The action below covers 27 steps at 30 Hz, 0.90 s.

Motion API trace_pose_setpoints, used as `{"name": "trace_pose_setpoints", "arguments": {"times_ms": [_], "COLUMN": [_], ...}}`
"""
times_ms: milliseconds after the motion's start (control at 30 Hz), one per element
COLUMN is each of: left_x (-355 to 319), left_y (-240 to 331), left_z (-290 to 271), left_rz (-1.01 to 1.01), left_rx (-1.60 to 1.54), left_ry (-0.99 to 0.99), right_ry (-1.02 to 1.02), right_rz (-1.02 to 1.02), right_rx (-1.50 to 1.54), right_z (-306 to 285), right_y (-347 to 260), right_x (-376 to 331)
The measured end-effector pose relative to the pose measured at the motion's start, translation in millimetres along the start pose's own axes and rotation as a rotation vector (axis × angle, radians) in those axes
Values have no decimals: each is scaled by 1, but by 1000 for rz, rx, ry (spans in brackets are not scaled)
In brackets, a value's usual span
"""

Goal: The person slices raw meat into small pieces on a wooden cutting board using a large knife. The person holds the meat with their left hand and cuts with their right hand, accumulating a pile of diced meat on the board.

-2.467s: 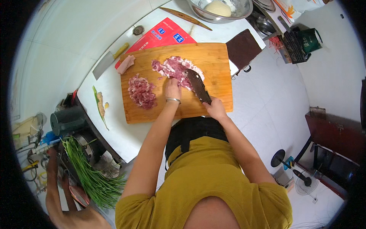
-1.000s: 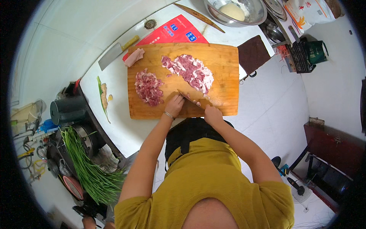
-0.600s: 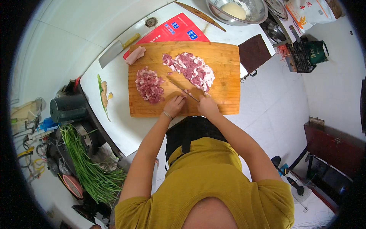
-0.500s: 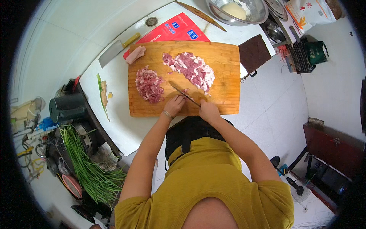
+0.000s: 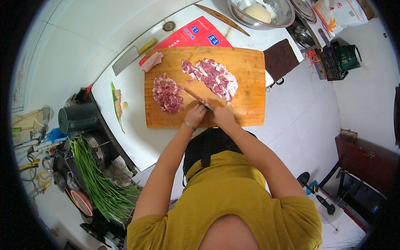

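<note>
A wooden cutting board (image 5: 250, 93) lies on the white counter. My right hand (image 5: 224, 116) is closed round the handle of a knife, its dark narrow blade (image 5: 194, 95) slanting far-left across the board. My left hand (image 5: 195, 115) presses its bunched fingers onto a small piece of meat (image 5: 205, 101) right beside the blade; the fingertips partly hide it. To the left sits a heap of finely diced meat (image 5: 167, 94). Farther off, to the right, lies a pile of larger pink and white meat slices (image 5: 213, 78). A pale slab (image 5: 152, 61), perhaps pork skin or fat, rests at the board's far-left corner.
Beyond the board are a cleaver (image 5: 127, 59), a red sheet (image 5: 189, 35), a pointed wooden stick (image 5: 223, 18) and a steel bowl (image 5: 273, 21) with dough (image 5: 257, 13). Ginger (image 5: 118, 103) and a green onion (image 5: 115, 98) lie left. Long green stalks (image 5: 98, 183) hang lower left.
My right hand and the knife have shifted left and slightly away from me, closer to my left hand. The whole view has slid a little; the meat piles look the same.
</note>
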<state>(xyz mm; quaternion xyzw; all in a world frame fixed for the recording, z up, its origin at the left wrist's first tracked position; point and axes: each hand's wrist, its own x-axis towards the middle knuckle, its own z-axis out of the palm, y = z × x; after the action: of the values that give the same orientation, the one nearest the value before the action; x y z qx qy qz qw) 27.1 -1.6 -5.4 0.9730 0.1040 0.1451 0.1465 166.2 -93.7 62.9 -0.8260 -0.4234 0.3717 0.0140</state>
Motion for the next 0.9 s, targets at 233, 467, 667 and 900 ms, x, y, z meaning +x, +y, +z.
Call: {"name": "trace_pose_setpoints", "arguments": {"times_ms": [233, 467, 667, 900], "left_x": [3, -1, -3, -5], "left_y": [28, 14, 11, 7], "left_z": [-12, -9, -9, -5], "left_rz": [-231, -140, -93, -82], "left_rx": [33, -37, -47, -81], "left_ry": [22, 94, 78, 91], "right_ry": [31, 197, 66, -16], "right_rz": [1, -18, -29, -34], "right_rx": [-46, 61, 14, 38], "right_z": [-16, -21, -13, 5], "right_y": [21, 14, 17, 0], "right_x": [-26, -1, -36, -8]}}
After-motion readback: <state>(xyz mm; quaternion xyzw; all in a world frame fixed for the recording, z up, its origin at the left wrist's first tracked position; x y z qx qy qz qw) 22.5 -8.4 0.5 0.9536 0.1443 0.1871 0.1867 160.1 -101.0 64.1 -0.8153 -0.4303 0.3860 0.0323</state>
